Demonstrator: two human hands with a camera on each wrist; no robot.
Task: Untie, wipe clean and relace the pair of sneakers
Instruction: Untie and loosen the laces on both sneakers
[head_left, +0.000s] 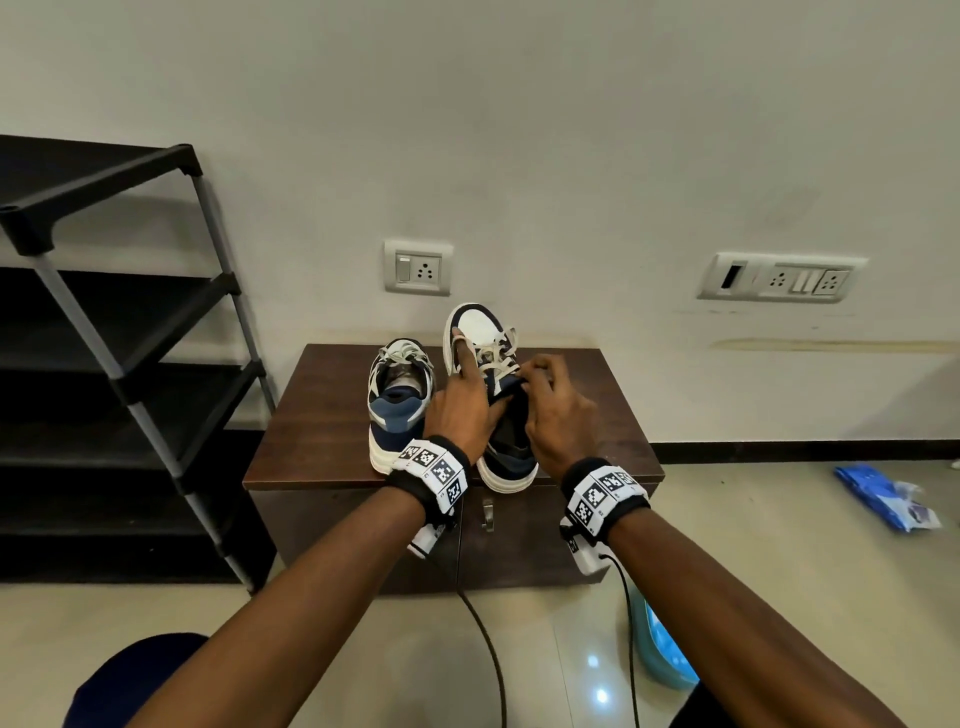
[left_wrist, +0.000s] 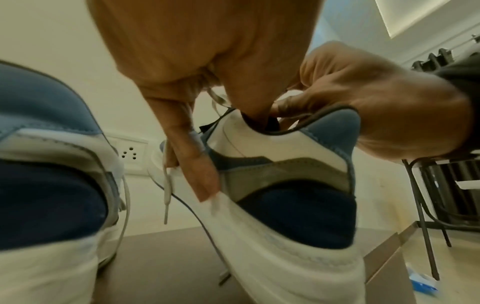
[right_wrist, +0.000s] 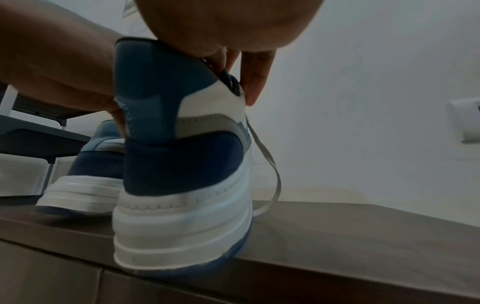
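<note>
The tilted sneaker (head_left: 475, 325), smooth white and navy panels over a thick ribbed sole (right_wrist: 182, 226), is propped heel-down on the wood-grain cabinet (head_left: 322, 415). Its side wall is clasped by the left hand (head_left: 460, 410), its dark tongue (head_left: 506, 391) pinched by the right hand (head_left: 558, 410).

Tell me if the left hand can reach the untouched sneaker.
Probably yes: the left sneaker stands just beside the left hand, nothing between them, though the hand first must release the right sneaker.

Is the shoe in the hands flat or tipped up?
Tipped up. The shoe rests on its heel on the cabinet, toe raised; the left hand and right hand hold it.
</note>
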